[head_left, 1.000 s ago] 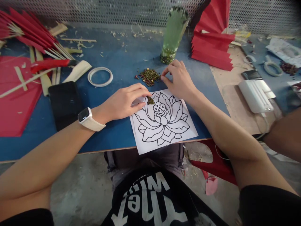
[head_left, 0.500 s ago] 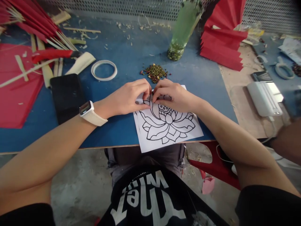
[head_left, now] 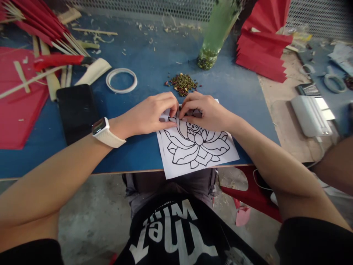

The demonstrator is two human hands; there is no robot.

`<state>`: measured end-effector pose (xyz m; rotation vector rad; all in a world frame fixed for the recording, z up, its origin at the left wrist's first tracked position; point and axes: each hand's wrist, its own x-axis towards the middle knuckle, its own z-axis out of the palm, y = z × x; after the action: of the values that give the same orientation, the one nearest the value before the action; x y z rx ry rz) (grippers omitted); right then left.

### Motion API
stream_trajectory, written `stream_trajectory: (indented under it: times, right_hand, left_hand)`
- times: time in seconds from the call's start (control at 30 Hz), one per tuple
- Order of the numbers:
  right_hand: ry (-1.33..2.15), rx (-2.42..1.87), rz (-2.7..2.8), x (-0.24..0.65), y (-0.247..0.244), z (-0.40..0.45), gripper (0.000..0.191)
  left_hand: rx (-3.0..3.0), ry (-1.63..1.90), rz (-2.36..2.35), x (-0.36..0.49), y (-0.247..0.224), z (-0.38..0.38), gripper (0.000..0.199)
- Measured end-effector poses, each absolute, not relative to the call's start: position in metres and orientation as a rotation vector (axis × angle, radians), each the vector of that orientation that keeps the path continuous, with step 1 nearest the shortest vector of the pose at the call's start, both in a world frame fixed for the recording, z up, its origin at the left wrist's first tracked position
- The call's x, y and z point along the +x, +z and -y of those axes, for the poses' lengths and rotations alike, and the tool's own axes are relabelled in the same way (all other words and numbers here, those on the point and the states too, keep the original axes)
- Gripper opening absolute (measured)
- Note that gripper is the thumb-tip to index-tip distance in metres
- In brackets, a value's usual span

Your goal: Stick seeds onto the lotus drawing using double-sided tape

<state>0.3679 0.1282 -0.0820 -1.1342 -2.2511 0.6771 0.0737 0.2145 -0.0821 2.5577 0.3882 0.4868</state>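
Observation:
A white sheet of paper (head_left: pixel 176 171) with a black-outlined lotus drawing lies on the blue table, its lower corner past the front edge. My left hand (head_left: pixel 157 112) is over the paper's upper left part, fingers curled down and thumb resting on the sheet. Close beside it, my right hand (head_left: pixel 205 112) bends its fingers over the top of the drawing, thumb tucked toward them. The fingertips of both hands nearly meet; whatever they pinch is hidden. Just beyond the hands sits a small heap of green and reddish beans (head_left: pixel 182 84).
A tape roll (head_left: pixel 121 90) and a black phone (head_left: pixel 75 112) lie left, near a red-handled tool (head_left: pixel 59 62) and red paper (head_left: pixel 24 121). Behind the beans stands a green-tinted bottle (head_left: pixel 211 51). Folded red paper (head_left: pixel 261 55) and a white power bank (head_left: pixel 311 116) are right, near another person's arm (head_left: pixel 335 163).
Both hands stay in nearly the same place over the paper, with only tiny finger shifts. The view has moved very slightly.

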Motion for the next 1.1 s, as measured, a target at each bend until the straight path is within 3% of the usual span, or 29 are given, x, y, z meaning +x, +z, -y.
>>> stream_trajectory:
  times: [0.13, 0.63, 0.87, 1.1]
  right_hand:
    - [0.685, -1.135, 2.205, 0.368, -0.082, -0.128, 0.019]
    - [0.748, -1.23, 2.038, 0.367, -0.08, -0.129, 0.012]
    - [0.758, -1.215, 1.989, 0.368, -0.082, -0.13, 0.007]
    - [0.772, -1.174, 1.994, 0.37, -0.08, -0.131, 0.008]
  left_hand:
    - [2.548, 0.48, -0.368, 0.072, -0.081, -0.214, 0.016]
    - [2.703, 0.474, -0.19, 0.072, -0.089, -0.218, 0.039]
    - [2.626, 0.525, -0.189, 0.073, -0.091, -0.219, 0.028]
    - [2.487, 0.612, -0.338, 0.074, -0.086, -0.218, 0.033]
